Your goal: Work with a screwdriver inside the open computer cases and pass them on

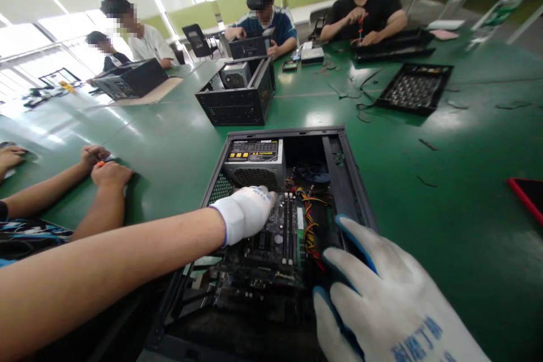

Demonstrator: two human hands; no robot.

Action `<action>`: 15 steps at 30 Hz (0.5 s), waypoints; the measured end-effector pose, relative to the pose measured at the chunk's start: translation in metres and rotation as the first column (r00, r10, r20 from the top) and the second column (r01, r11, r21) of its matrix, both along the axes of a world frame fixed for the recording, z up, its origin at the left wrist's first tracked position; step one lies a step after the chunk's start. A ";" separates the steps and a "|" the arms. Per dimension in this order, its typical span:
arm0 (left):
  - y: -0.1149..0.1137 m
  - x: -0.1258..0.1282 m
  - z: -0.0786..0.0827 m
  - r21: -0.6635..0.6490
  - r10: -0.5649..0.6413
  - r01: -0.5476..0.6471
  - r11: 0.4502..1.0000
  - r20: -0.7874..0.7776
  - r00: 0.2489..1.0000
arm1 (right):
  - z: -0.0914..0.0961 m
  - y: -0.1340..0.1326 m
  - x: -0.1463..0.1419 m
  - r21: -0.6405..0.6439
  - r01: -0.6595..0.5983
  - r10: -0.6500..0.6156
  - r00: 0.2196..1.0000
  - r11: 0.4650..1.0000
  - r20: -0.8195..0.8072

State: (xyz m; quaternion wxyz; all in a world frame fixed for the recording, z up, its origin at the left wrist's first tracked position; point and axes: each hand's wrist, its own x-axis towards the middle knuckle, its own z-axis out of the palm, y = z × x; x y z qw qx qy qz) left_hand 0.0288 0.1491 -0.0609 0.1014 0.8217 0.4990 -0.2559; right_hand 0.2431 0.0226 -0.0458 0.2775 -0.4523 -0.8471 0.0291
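Observation:
In front of me an opened black computer case [354, 181] lies on its side. Inside it are a motherboard [278, 246], a silver power supply [254, 167], a fan [313, 172] and a bundle of red, yellow and black cables [311, 229]. My left hand [250, 209], in a white glove, reaches over the upper motherboard just below the power supply. Its fingers are curled, and what they hold, if anything, is hidden. My right hand [373, 288], in a white glove with blue palm, hovers at the case's right side near the cables, fingers spread, holding nothing visible.
Beyond my case stands another open case [237, 96]. A black panel [416, 87] and cable scraps lie on the green table [424, 153]. A red-edged object [528, 198] is at right. A co-worker's hands [106, 169] are at left; several people sit across.

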 end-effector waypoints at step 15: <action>0.012 0.004 -0.007 0.010 0.010 -0.010 1.000 -0.051 0.999 | 0.006 0.001 -0.002 -0.044 0.003 -0.005 0.998 0.999 -0.058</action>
